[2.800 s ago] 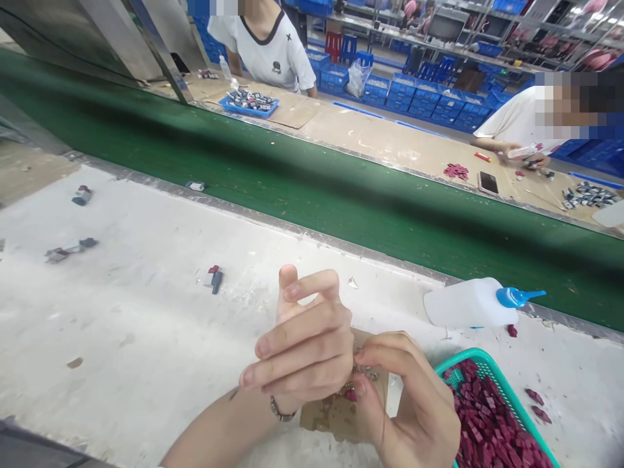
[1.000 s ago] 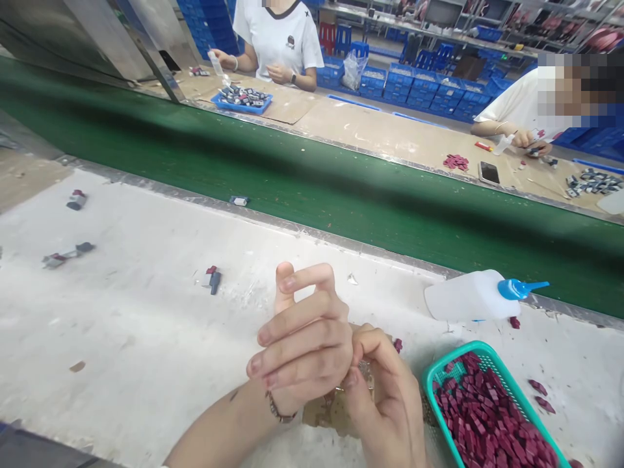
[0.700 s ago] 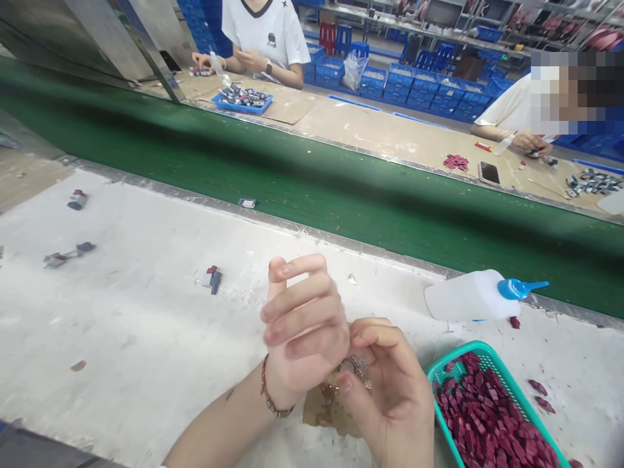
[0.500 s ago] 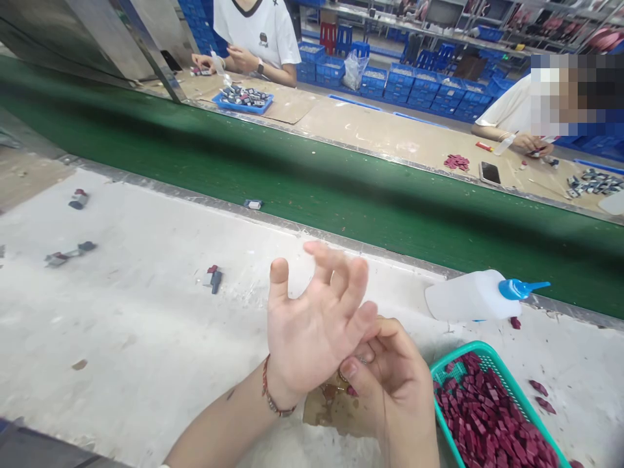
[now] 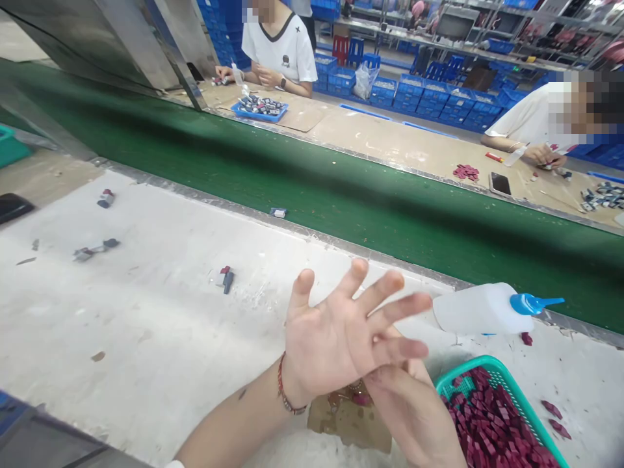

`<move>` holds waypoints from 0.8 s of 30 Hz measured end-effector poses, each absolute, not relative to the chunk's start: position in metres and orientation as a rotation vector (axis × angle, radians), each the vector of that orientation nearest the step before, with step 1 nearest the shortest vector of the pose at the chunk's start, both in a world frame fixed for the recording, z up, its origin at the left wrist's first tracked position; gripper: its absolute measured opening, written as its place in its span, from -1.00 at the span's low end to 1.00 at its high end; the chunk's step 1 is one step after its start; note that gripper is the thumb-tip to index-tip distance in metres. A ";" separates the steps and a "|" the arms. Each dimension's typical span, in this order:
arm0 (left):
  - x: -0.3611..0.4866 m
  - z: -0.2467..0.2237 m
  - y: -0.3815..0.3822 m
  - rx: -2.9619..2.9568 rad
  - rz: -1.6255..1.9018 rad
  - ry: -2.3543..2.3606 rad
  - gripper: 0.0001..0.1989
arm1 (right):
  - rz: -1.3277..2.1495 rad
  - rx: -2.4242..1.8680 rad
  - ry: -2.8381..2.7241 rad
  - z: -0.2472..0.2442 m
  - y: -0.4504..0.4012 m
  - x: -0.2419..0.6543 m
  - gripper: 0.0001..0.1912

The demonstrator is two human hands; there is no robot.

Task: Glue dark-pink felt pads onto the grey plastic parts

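Observation:
My left hand [image 5: 331, 341] is held up with the palm showing and the fingers spread, nothing in it. Behind its little-finger side, my right hand [image 5: 414, 409] touches it; the right fingers are mostly hidden. Under both hands lies a brown piece of card [image 5: 341, 426] with wet-looking glue and a dark red bit on it. Right of my right hand stands a green basket [image 5: 529, 403] full of small dark red pieces [image 5: 487, 422]. A white squeeze bottle [image 5: 475, 311] with a blue nozzle lies on its side beyond the basket.
A green conveyor belt [image 5: 312, 188] crosses beyond the white table [image 5: 160, 364]. Small grey and red assembled parts [image 5: 227, 279] lie at the left, and one part [image 5: 278, 212] sits at the belt's near edge. Two people work across the belt, near a blue tray [image 5: 260, 116].
My left hand's fingers have spread wider and tilted to the right. The right hand has slid behind it, its fingers now hidden. The view has shifted, so the scene sits further right.

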State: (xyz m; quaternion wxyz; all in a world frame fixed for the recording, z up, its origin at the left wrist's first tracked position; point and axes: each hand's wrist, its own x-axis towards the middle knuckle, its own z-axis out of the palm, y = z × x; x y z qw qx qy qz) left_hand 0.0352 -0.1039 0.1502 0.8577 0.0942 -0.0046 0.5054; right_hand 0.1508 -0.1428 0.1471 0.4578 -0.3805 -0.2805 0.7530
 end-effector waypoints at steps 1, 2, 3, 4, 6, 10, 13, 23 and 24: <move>0.036 0.146 -0.104 0.210 1.027 -0.025 -0.52 | 1.859 -0.937 -0.716 0.149 -0.142 0.152 -0.67; 0.037 0.141 -0.105 0.222 1.018 -0.026 -0.51 | 1.859 -0.946 -0.744 0.151 -0.141 0.153 -0.66; 0.039 0.135 -0.105 0.231 1.035 -0.013 -0.49 | 1.857 -0.960 -0.771 0.153 -0.141 0.153 -0.65; 0.041 0.130 -0.105 0.236 1.073 0.009 -0.48 | 1.858 -0.976 -0.793 0.154 -0.142 0.154 -0.63; 0.046 0.121 -0.105 0.231 1.168 0.054 -0.47 | 1.860 -1.007 -0.814 0.154 -0.143 0.153 -0.59; 0.048 0.120 -0.104 0.183 1.210 -0.036 -0.47 | 1.838 -1.019 -0.842 0.147 -0.146 0.152 -0.53; 0.045 0.127 -0.102 0.158 1.147 -0.176 -0.52 | 1.798 -0.995 -0.864 0.140 -0.147 0.151 -0.58; 0.041 0.143 -0.099 0.062 1.063 -0.311 -0.64 | 1.793 -0.961 -0.822 0.132 -0.149 0.152 -0.63; 0.041 0.144 -0.099 0.055 1.064 -0.305 -0.65 | 1.796 -0.951 -0.802 0.131 -0.149 0.152 -0.64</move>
